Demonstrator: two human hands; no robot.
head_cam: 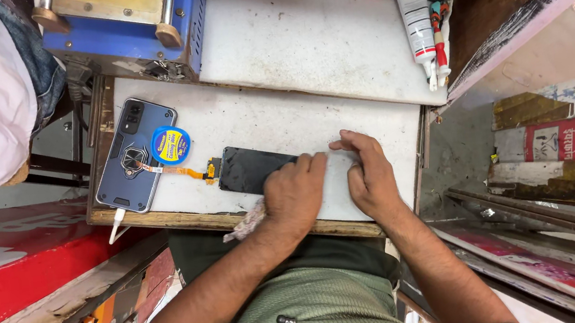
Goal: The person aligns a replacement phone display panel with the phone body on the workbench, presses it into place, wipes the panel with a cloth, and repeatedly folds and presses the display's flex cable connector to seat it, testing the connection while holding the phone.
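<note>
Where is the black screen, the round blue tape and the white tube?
black screen (pixel 248 168): head view, on its bare dark glass.
round blue tape (pixel 171 145): head view, on its yellow middle label.
white tube (pixel 417 18): head view, on its body.

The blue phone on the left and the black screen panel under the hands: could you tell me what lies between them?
In the head view, a round blue-and-yellow reel and an orange flex cable lie between the blue phone and the black screen panel; both hands rest on that panel.

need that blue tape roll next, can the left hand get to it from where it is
Probably yes. The left hand rests on the dark phone screen, and the blue tape roll lies farther left on the white board, beside the cased phone. Only the flat orange flex cable lies between.
</note>
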